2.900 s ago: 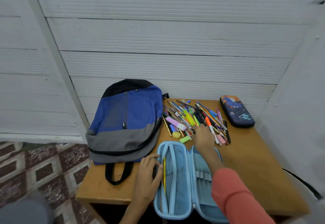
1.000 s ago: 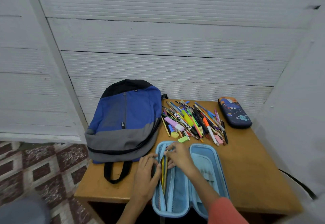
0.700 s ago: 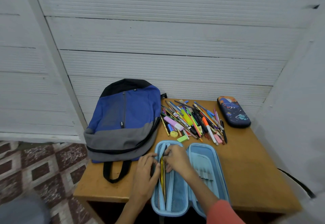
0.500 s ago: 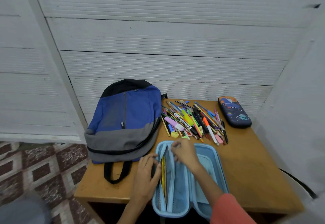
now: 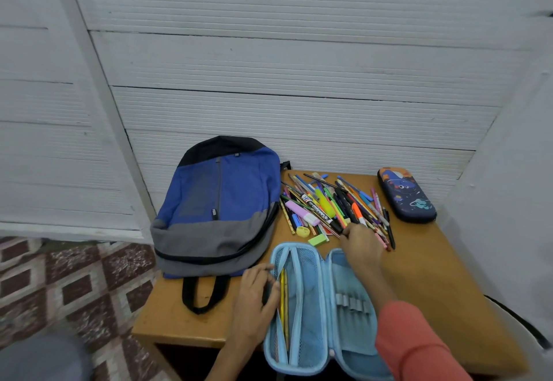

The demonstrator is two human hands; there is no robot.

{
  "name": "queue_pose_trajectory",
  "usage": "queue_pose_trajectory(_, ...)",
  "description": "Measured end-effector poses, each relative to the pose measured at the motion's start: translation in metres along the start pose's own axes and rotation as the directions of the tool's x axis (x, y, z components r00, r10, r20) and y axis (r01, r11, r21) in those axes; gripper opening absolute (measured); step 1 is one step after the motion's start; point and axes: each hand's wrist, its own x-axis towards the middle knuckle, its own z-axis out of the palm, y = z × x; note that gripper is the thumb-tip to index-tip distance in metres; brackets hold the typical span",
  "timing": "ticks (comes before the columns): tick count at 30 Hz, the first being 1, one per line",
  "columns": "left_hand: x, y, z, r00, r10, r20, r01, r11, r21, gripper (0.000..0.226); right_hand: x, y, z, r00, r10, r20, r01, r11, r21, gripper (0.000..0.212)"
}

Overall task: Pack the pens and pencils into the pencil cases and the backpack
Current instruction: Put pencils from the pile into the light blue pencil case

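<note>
Half a second ago our right hand (image 5: 360,243) was over the middle divider of the light-blue pencil case (image 5: 344,276); it has now reached out to the pile of pens and pencils (image 5: 332,207) just beyond the case's far end, while our left hand (image 5: 254,294) has stayed on the case's left rim. From the head view, the only one we have, the case lies open flat at the near edge of the desk (image 5: 434,276). Our left grip is curled round its left wall, steadying it. Our right fingers are bent down onto the near fringe of the pile and touch the pens there, but the back of the hand hides the tips, so we cannot tell whether the grip is pinching one yet or only feeling for one. Inside the case's left half stand a few yellow pencils (image 5: 283,297), tucked along the left wall. Its right half, with the elastic loops (image 5: 351,303), looks bare. A green eraser (image 5: 318,240) lies just past the case's far end, at the pile's edge. Left of the case and touching it, the backpack (image 5: 221,204) lies flat and looks zipped. Far to the case's right, beyond the pile, the dark-blue pencil case (image 5: 405,195) sits shut. We judge the job barely begun: a few pencils are stowed, nearly the whole pile remains, and neither the second case nor the backpack has been opened.
</note>
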Motion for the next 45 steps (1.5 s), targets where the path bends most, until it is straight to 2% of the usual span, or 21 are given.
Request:
queue_pose_trajectory(6, 0.000, 0.000, 0.000, 1.000, 0.014, 0.001, -0.014, 1.000, 0.011, 0.025, 0.002, 0.003, -0.004, 0.996, 0.081, 0.048, -0.079, 0.996, -0.038, 0.023)
queue_pose_trajectory(14, 0.000, 0.000, 0.000, 1.000, 0.012, 0.005, -0.012, 1.000, 0.015, 0.025, 0.003, 0.002, -0.010, 0.990, 0.112, 0.086, -0.116, 0.992, 0.047, 0.018)
queue_pose_trajectory(19, 0.001, -0.002, 0.000, 1.000, 0.009, 0.005, -0.009, 1.000, 0.016, 0.023, -0.001, 0.000, -0.021, 0.990, 0.129, -0.058, -0.117, 0.975, 0.187, 0.013)
queue_pose_trajectory(25, 0.001, -0.003, 0.002, 1.000, 0.017, 0.001, -0.017, 1.000, 0.024, 0.024, -0.004, -0.002, -0.035, 0.963, 0.072, -0.258, 0.012, 0.951, 0.308, 0.017)
queue_pose_trajectory(31, 0.000, -0.003, 0.001, 1.000, 0.010, 0.004, -0.010, 1.000, 0.024, 0.023, -0.008, -0.013, -0.051, 0.911, 0.090, -0.402, 0.188, 0.777, 0.600, 0.017)
queue_pose_trajectory(34, 0.000, -0.002, 0.001, 1.000, 0.010, 0.001, -0.010, 1.000, 0.016, 0.023, -0.010, -0.024, -0.066, 0.843, 0.111, -0.526, 0.331, 0.663, 0.671, 0.016)
queue_pose_trajectory(36, 0.000, -0.001, 0.001, 1.000, 0.001, 0.001, -0.001, 1.000, 0.011, 0.023, -0.011, -0.031, -0.073, 0.817, 0.143, -0.559, 0.375, 0.605, 0.703, 0.020)
queue_pose_trajectory(38, 0.000, -0.001, 0.001, 1.000, -0.007, 0.002, 0.007, 1.000, 0.011, 0.021, -0.010, -0.039, -0.076, 0.837, 0.151, -0.526, 0.386, 0.519, 0.763, 0.026)
queue_pose_trajectory(40, 0.000, -0.001, 0.001, 1.000, -0.003, 0.000, 0.003, 1.000, 0.009, 0.022, -0.012, -0.045, -0.076, 0.889, 0.100, -0.446, 0.361, 0.444, 0.820, 0.028)
queue_pose_trajectory(42, 0.000, 0.000, 0.001, 1.000, -0.001, -0.003, 0.001, 1.000, 0.004, 0.025, -0.018, -0.050, -0.071, 0.939, 0.013, -0.344, 0.303, 0.439, 0.846, 0.022)
queue_pose_trajectory(45, 0.000, 0.000, 0.000, 1.000, 0.001, -0.008, -0.001, 1.000, 0.004, 0.025, -0.030, -0.058, -0.057, 0.989, -0.086, -0.121, 0.148, 0.515, 0.844, 0.018)
